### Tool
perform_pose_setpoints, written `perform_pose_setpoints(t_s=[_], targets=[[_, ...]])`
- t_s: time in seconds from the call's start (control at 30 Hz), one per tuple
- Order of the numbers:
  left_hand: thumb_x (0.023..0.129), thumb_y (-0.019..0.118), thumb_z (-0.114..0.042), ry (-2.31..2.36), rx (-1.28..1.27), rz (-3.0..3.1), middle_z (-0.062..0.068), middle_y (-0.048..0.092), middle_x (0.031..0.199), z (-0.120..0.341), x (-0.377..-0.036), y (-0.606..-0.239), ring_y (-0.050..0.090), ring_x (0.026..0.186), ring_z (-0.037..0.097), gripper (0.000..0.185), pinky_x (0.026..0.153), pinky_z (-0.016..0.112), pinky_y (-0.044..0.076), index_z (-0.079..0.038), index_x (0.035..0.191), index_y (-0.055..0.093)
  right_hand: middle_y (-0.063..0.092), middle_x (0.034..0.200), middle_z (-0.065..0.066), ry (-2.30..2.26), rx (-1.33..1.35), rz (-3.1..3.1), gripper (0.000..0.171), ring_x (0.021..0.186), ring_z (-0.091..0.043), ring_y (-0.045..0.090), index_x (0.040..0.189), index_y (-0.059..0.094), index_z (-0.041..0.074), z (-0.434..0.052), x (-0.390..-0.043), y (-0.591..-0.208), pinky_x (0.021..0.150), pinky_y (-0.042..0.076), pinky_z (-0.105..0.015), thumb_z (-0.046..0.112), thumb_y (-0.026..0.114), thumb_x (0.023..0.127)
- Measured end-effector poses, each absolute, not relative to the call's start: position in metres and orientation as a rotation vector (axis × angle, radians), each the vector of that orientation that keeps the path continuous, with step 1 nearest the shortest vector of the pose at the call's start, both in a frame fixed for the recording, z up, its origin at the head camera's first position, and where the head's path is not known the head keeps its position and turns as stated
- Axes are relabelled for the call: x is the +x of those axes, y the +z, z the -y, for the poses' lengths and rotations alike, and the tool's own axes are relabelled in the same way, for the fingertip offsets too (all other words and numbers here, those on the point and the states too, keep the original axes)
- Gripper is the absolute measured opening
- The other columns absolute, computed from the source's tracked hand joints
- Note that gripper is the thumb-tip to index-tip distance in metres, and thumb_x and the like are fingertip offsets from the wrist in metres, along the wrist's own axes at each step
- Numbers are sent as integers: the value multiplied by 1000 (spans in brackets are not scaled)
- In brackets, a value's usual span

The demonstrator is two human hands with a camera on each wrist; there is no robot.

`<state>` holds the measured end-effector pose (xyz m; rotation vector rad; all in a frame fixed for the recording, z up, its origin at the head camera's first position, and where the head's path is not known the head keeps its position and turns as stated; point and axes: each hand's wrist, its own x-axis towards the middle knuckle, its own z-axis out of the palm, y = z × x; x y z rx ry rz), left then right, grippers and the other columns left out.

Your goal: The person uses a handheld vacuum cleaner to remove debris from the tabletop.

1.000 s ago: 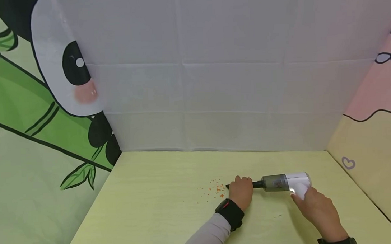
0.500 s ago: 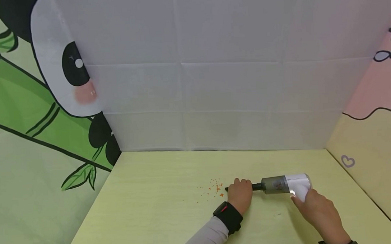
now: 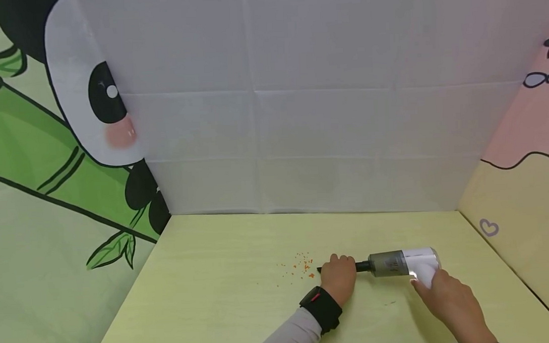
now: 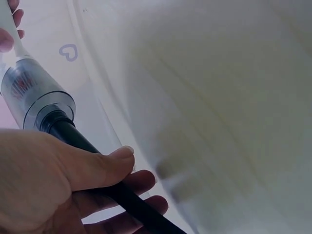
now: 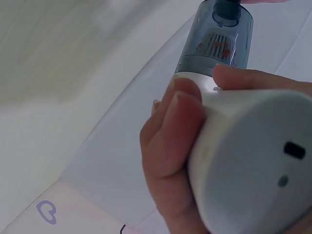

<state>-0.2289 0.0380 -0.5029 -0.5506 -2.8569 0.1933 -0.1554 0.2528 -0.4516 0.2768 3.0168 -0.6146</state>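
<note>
A handheld vacuum cleaner [image 3: 388,263] with a white body, a clear dust cup [image 5: 214,41] and a black nozzle [image 4: 73,134] lies across both hands above the table. My right hand [image 3: 453,299] grips its white handle [image 5: 243,161], fingers wrapped round it. Around the black nozzle my left hand [image 3: 339,277] curls, the thumb along one side in the left wrist view. Orange crumbs [image 3: 305,265] are scattered on the table just left of the nozzle tip. Some orange-red bits show inside the dust cup in the right wrist view.
The pale yellow table [image 3: 205,275] meets a grey-white cloth wall [image 3: 323,139] at the back. Cartoon-printed panels stand at the left and right, the right one bearing a purple heart [image 3: 489,228]. A small dark mark [image 3: 390,303] is on the table.
Both hands and the vacuum cleaner shift slightly lower in the head view. The grips stay the same, and the crumbs look much the same.
</note>
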Motion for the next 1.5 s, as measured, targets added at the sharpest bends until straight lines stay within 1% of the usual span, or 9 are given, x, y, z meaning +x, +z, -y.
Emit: perform_pose_setpoints(t_s=[0.23, 0.47, 0.73, 1.0, 1.33, 1.5], targets=[[97, 69, -34, 215, -549, 2880, -6, 63, 89, -41, -232, -502, 54, 80, 11, 12, 56, 25, 47, -22, 102, 68, 52, 72, -9, -613, 270, -3023, 55, 62, -25, 48, 91, 50, -8, -254, -155, -452, 50, 39, -38, 46, 59, 98], [98, 67, -33, 209, -557, 2903, -6, 64, 91, -43, -238, -504, 55, 81, 11, 12, 58, 25, 48, -23, 104, 68, 51, 71, -8, -609, 270, -3041, 51, 61, -24, 48, 89, 50, -7, -253, -159, -448, 50, 38, -36, 42, 60, 98], [97, 68, -33, 199, -543, 2891, -7, 64, 90, -44, -241, -508, 56, 80, 11, 12, 58, 25, 49, -23, 103, 69, 51, 71, -10, -596, 249, -3066, 52, 61, -26, 48, 88, 50, -9, -254, -161, -451, 50, 38, -37, 41, 61, 98], [97, 69, -33, 172, -541, 2870, -6, 65, 90, -44, -247, -508, 57, 81, 12, 12, 59, 25, 50, -22, 104, 70, 51, 72, -12, -588, 259, -3051, 55, 62, -26, 49, 91, 49, -13, -253, -167, -450, 51, 40, -38, 40, 61, 98], [96, 70, -33, 158, -509, 2883, -7, 66, 92, -47, -252, -509, 58, 84, 11, 13, 62, 26, 52, -23, 105, 70, 52, 72, -13, -575, 244, -3064, 55, 62, -26, 49, 92, 48, -14, -253, -172, -449, 51, 40, -38, 39, 61, 98], [95, 72, -34, 158, -513, 2867, -7, 65, 91, -46, -251, -507, 58, 84, 12, 14, 61, 26, 51, -23, 104, 70, 52, 71, -13, -575, 248, -3072, 55, 61, -26, 49, 92, 49, -14, -254, -175, -450, 50, 41, -38, 39, 61, 98]])
